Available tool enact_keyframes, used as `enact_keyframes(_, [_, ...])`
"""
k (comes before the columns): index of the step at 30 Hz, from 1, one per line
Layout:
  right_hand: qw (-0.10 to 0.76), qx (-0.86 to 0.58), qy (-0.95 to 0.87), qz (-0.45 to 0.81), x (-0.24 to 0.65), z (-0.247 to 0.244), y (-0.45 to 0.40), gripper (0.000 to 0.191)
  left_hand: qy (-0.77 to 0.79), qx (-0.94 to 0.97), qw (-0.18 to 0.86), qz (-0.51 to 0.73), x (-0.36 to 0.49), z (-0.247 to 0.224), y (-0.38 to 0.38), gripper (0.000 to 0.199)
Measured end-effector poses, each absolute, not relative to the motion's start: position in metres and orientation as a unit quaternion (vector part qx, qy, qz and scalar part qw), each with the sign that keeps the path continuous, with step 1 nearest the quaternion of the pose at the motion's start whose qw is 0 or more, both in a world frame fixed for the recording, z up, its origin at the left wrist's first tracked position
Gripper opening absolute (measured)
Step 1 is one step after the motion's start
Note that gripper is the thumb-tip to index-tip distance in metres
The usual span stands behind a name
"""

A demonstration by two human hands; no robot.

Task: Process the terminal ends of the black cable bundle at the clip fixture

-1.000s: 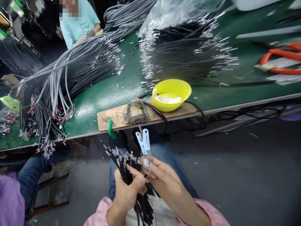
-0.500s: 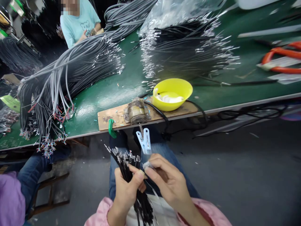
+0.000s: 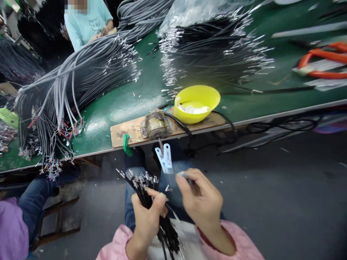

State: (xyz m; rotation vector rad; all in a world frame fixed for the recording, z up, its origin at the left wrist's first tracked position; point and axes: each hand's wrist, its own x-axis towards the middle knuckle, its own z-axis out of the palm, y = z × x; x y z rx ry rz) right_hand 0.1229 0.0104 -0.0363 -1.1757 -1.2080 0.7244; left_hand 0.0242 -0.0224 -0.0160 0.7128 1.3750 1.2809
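Observation:
My left hand [image 3: 150, 215] is wrapped round a bundle of black cables [image 3: 168, 234], low in front of my lap. Their stripped, silvery ends [image 3: 141, 178] point up and away from me. One cable end [image 3: 167, 189] with fanned thin wires sticks out by my left thumb. To the right, my right hand [image 3: 202, 196] is closed in a pinch on a small grey-white wad [image 3: 183, 174], apart from the cables; what it is made of I cannot tell. Just beyond hangs a light blue clothes peg [image 3: 165, 159], fixed to the shaft of a small motor [image 3: 155, 124].
The motor sits on a wooden board [image 3: 121, 133] with a green clamp [image 3: 127, 145] at the table edge. A yellow bowl [image 3: 187, 117] holds white material. Grey cables [image 3: 56, 76], black cables [image 3: 208, 47] and orange-handled scissors [image 3: 322, 74] lie on the green table [image 3: 108, 112]. A co-worker [image 3: 88, 23] sits opposite.
My right hand has moved right and slightly up, away from the cable end at my left thumb, carrying the grey-white wad. The left hand keeps its hold. The view has shifted slightly.

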Motion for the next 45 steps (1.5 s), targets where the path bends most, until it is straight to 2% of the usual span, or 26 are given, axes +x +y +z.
enact_keyframes(3, [0.550, -0.417, -0.540, 0.481, 0.130, -0.037, 0.015, 0.019, 0.573, 0.270, 0.563, 0.531, 0.021, -0.023, -0.022, 0.048])
enact_keyframes(6, [0.535, -0.370, -0.520, 0.554, 0.129, -0.036, 0.014, 0.019, 0.557, 0.240, 0.602, 0.520, 0.018, -0.029, -0.021, 0.048])
enact_keyframes(10, [0.537, -0.283, -0.349, 0.714, 0.121, -0.034, 0.009, 0.028, 0.553, 0.295, 0.604, 0.493, 0.012, -0.030, -0.021, 0.043])
enact_keyframes(13, [0.482, -0.205, -0.217, 0.824, 0.120, -0.031, 0.010, 0.030, 0.556, 0.351, 0.579, 0.482, 0.008, -0.023, -0.019, 0.034])
enact_keyframes(15, [0.439, -0.182, -0.194, 0.858, 0.123, -0.029, 0.014, 0.030, 0.559, 0.376, 0.559, 0.484, 0.006, -0.017, -0.016, 0.026])
enact_keyframes(19, [0.413, -0.237, -0.240, 0.846, 0.131, -0.026, 0.033, 0.028, 0.578, 0.396, 0.509, 0.500, 0.006, -0.009, -0.015, 0.019])
enact_keyframes(23, [0.479, -0.331, -0.248, 0.774, 0.130, -0.015, 0.059, 0.031, 0.614, 0.408, 0.435, 0.517, 0.006, -0.007, -0.017, 0.020])
enact_keyframes(27, [0.480, -0.316, -0.254, 0.778, 0.122, 0.002, 0.074, 0.040, 0.612, 0.428, 0.411, 0.523, 0.006, -0.004, -0.013, 0.021])
enact_keyframes(32, [0.489, -0.303, -0.169, 0.800, 0.114, 0.003, 0.072, 0.036, 0.625, 0.438, 0.380, 0.523, 0.008, 0.000, -0.002, 0.021])
enact_keyframes(37, [0.488, -0.355, -0.088, 0.793, 0.111, -0.005, 0.067, 0.040, 0.611, 0.450, 0.399, 0.514, 0.009, -0.001, 0.006, 0.023])
enact_keyframes(45, [0.466, -0.293, -0.095, 0.830, 0.111, -0.007, 0.068, 0.041, 0.600, 0.434, 0.438, 0.510, 0.011, -0.001, 0.005, 0.018])
